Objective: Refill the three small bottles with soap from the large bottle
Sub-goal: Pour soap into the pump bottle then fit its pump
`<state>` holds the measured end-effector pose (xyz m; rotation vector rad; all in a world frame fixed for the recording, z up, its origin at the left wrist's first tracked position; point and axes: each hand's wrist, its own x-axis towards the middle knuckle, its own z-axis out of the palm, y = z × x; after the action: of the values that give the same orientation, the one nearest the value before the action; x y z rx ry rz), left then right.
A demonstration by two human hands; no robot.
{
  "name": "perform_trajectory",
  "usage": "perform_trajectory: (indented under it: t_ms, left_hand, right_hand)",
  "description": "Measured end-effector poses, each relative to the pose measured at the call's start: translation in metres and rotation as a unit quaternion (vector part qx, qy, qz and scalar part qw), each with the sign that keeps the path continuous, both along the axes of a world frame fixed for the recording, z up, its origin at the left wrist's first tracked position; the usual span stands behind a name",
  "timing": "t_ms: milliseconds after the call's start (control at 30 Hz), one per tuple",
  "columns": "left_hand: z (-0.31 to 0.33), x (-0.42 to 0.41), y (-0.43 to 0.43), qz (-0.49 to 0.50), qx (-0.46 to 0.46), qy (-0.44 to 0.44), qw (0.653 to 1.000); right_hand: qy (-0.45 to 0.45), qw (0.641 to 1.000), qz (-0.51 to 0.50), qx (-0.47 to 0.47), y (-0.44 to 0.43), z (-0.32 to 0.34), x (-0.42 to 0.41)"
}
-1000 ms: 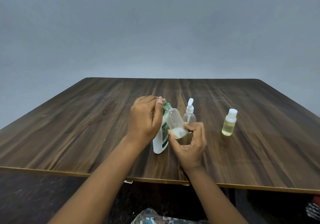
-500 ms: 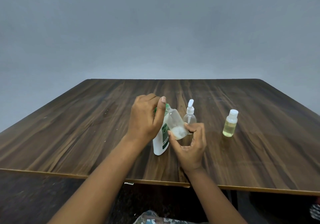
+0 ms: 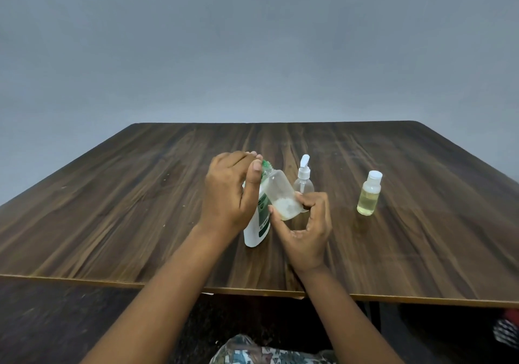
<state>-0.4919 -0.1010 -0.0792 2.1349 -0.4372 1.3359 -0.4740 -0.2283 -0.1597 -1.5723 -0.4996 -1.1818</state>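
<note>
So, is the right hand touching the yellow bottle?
Apart. The head view shows a strip of bare table between the right hand and the yellow bottle.

Table [image 3: 140,209]: dark brown, streaked wood grain, tan front edge. Wall [image 3: 252,40]: plain grey. Large bottle [image 3: 254,231]: white, with green label [image 3: 263,217]. Cap [image 3: 266,164], centre frame: green. Tilted bottle [image 3: 280,192]: clear, whitish contents. Pump bottle [image 3: 304,186]: clear, white pump head [image 3: 304,164]. Far-right bottle [image 3: 369,198]: pale yellow liquid, white lid [image 3: 375,175]. Fabric [image 3: 252,352], bottom centre: teal-and-cream print.
</note>
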Motion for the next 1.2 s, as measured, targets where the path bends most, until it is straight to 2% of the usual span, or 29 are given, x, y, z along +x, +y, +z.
perform_trajectory:
  t_ms: [233,433,700,967,1200]
  left_hand:
    - [0.018,-0.001,0.004,-0.018,0.048,0.003,0.999]
    - [-0.005,0.002,0.005,0.003,0.035,-0.014,0.999]
    - [0.018,-0.002,-0.001,0.001,0.066,-0.012,0.998]
    - [0.001,0.001,0.004,0.019,0.052,-0.003,0.998]
    - [0.020,0.003,0.004,-0.018,0.069,-0.004,0.997]
  right_hand:
    - [-0.001,1.000,0.010,0.014,0.002,0.001,0.000]
    - [-0.012,1.000,-0.004,-0.003,0.000,0.000,0.000]
    - [-0.001,1.000,0.012,0.024,0.002,0.002,-0.002]
    - [-0.009,1.000,-0.002,0.000,0.001,0.000,-0.002]
    - [0.011,1.000,0.015,0.024,0.002,0.002,-0.001]
